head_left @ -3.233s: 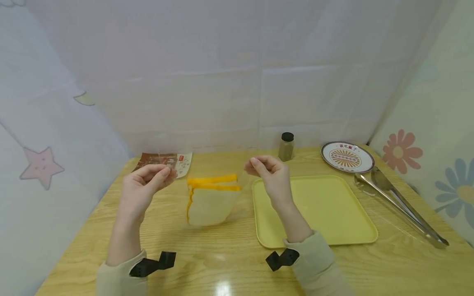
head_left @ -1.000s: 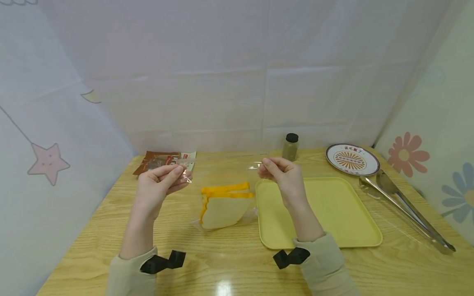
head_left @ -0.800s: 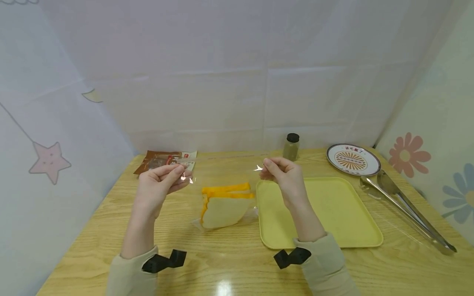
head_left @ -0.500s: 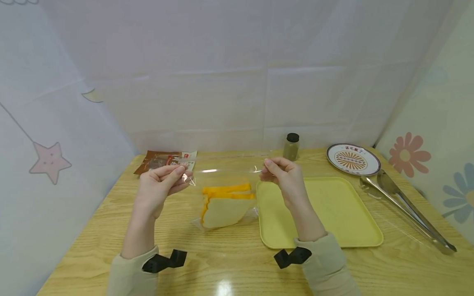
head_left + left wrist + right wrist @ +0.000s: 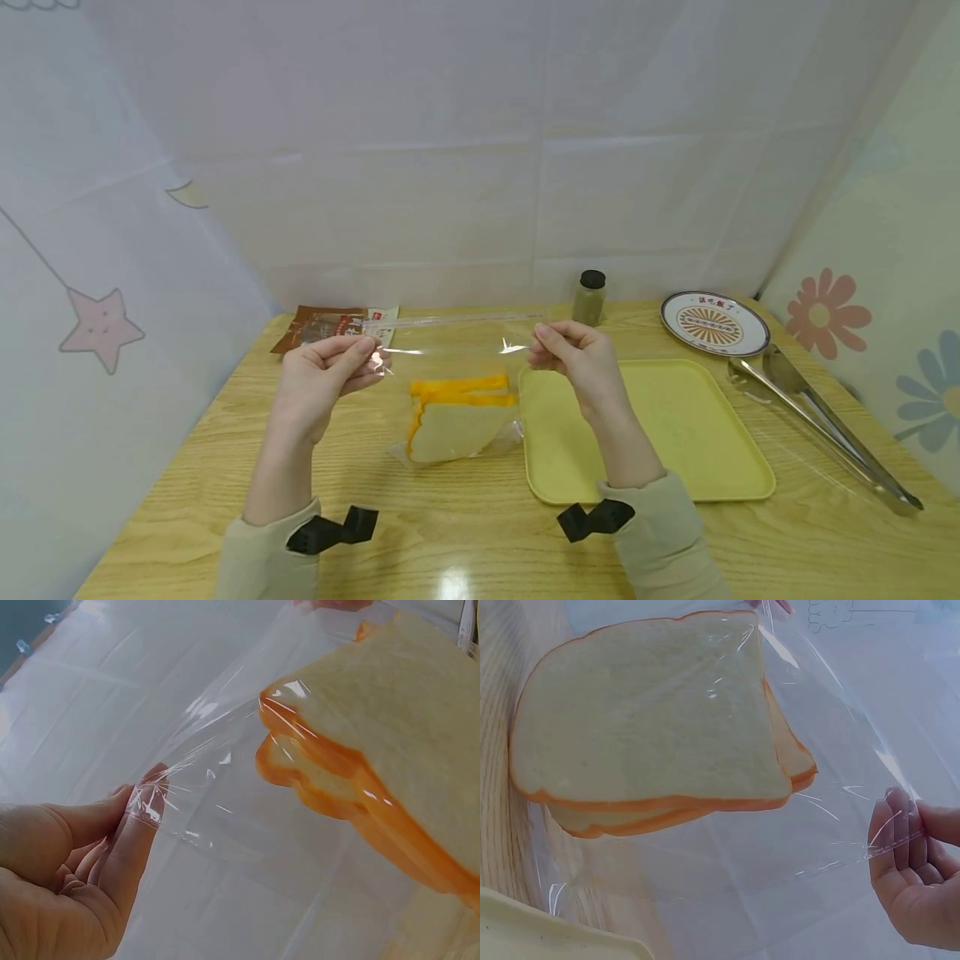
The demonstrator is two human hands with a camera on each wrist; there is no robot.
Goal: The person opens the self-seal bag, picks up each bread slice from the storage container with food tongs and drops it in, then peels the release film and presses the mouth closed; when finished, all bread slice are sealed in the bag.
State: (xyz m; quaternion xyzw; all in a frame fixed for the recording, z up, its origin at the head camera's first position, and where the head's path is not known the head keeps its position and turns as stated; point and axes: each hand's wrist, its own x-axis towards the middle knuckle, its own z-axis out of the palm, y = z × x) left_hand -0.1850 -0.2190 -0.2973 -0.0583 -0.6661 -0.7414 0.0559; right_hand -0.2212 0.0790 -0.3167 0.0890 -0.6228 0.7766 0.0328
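Observation:
Between both hands a clear plastic bag [image 5: 450, 337] hangs above the table, its upper edge stretched from side to side. Inside its lower part are two slices of bread [image 5: 459, 433] with orange crust, lying against each other, the rear one mostly covered. My left hand [image 5: 322, 367] pinches the bag's upper left corner between thumb and fingers. At the opposite corner, my right hand [image 5: 573, 358] grips the film the same way. In the left wrist view the film wrinkles at the fingertips [image 5: 154, 774]. The right wrist view has the front slice [image 5: 652, 712] face on through the plastic.
A yellow tray [image 5: 660, 475] lies right of the bag. Behind it stand a dark-capped jar [image 5: 589, 302] and a patterned plate [image 5: 712, 346]. Metal tongs [image 5: 832, 433] rest on the right. A brown packet [image 5: 300, 327] lies at the back left, before a white cloth wall.
Both hands and the bag have shifted slightly right since the oldest frame. Over the last second the hands stay nearly still, while the shine on the film changes and its upper edge shows more plainly.

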